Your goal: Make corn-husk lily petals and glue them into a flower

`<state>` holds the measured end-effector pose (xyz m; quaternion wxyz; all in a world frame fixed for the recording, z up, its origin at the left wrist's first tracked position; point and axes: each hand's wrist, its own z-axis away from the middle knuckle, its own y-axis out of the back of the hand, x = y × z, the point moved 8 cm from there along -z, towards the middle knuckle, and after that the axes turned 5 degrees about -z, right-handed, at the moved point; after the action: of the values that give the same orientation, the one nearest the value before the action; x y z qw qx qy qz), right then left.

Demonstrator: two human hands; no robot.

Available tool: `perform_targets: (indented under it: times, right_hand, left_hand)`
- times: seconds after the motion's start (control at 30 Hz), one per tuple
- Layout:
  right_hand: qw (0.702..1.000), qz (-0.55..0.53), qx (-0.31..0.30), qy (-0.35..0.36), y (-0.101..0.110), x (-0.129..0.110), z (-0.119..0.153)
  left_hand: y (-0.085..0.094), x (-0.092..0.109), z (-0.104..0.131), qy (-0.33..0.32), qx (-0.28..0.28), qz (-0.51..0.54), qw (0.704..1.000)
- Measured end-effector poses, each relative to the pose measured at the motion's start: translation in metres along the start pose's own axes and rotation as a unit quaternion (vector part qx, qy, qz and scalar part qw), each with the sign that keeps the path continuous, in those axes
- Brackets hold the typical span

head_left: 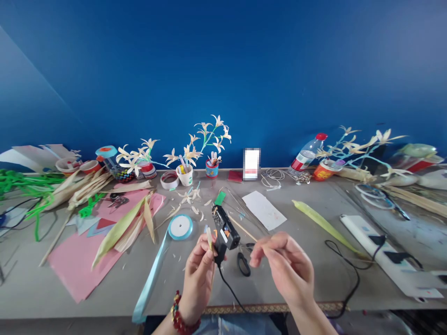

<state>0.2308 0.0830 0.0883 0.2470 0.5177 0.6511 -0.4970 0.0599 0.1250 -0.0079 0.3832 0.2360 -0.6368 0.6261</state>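
My left hand (201, 266) is closed around a thin stem with a small pale husk bud (209, 235) at its upper end. My right hand (288, 266) is raised apart from it, thumb and fingertips pinched; what is between them, if anything, is too small to make out. Behind my left hand lies a black glue gun (228, 236), its cord running toward the front edge. Black-handled scissors (243, 264) lie between my hands. Left of them rests a roll of light-blue ribbon (180, 227), with its loose end trailing over the front edge.
Husk flowers (217, 122) stand in cups along the blue wall. Pink paper (87, 265) and dried husks (122, 223) lie at left. A white card (264, 210), a green husk (323, 225) and a power strip (380, 253) are at right. A bottle (308, 154) leans behind.
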Motion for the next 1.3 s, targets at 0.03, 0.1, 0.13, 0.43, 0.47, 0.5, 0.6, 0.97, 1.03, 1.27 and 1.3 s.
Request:
perform_targets:
  times: [0.03, 0.1, 0.13, 0.43, 0.47, 0.5, 0.6, 0.97, 1.03, 1.27, 1.3]
  right_hand:
    - [1.000, -0.001, 0.003, 0.003, 0.001, 0.000, 0.000]
    - [1.000, 0.020, 0.009, 0.013, 0.001, -0.001, 0.000]
    - [0.999, 0.037, 0.008, 0.017, 0.001, -0.002, 0.001]
    - [1.000, 0.024, 0.005, 0.002, -0.001, -0.001, 0.002]
    - [1.000, 0.027, 0.002, 0.000, -0.002, -0.001, 0.002]
    - [1.000, 0.018, -0.010, -0.009, -0.003, 0.000, 0.002]
    - [0.999, -0.016, -0.035, -0.025, 0.000, -0.003, -0.002]
    - [0.823, 0.507, 0.092, -0.239, 0.199, 0.027, 0.024]
    - [0.797, 0.509, 0.101, -0.309, 0.223, 0.038, 0.039]
    - [0.745, 0.542, 0.057, -0.384, 0.231, 0.052, 0.053]
    - [0.744, 0.542, 0.055, -0.386, 0.231, 0.053, 0.052]
  left_hand:
    - [0.000, 0.000, 0.000, 0.001, -0.001, 0.002, 1.000]
    - [0.000, -0.001, -0.001, 0.005, -0.002, 0.003, 1.000]
    - [0.001, -0.001, -0.001, 0.005, -0.003, 0.003, 1.000]
    - [0.000, 0.005, 0.001, -0.014, 0.004, -0.006, 1.000]
    - [0.000, 0.005, 0.002, -0.010, 0.007, -0.009, 1.000]
    - [0.000, 0.005, 0.002, -0.007, 0.010, -0.012, 1.000]
    - [0.001, 0.006, 0.002, -0.011, 0.016, -0.012, 1.000]
    - [0.009, 0.000, 0.001, -0.006, 0.009, 0.011, 1.000]
    - [0.007, 0.003, 0.001, -0.025, 0.003, 0.001, 1.000]
    - [-0.001, 0.014, 0.004, -0.093, -0.012, -0.056, 0.994]
    - [0.000, 0.015, 0.005, -0.103, -0.013, -0.068, 0.992]
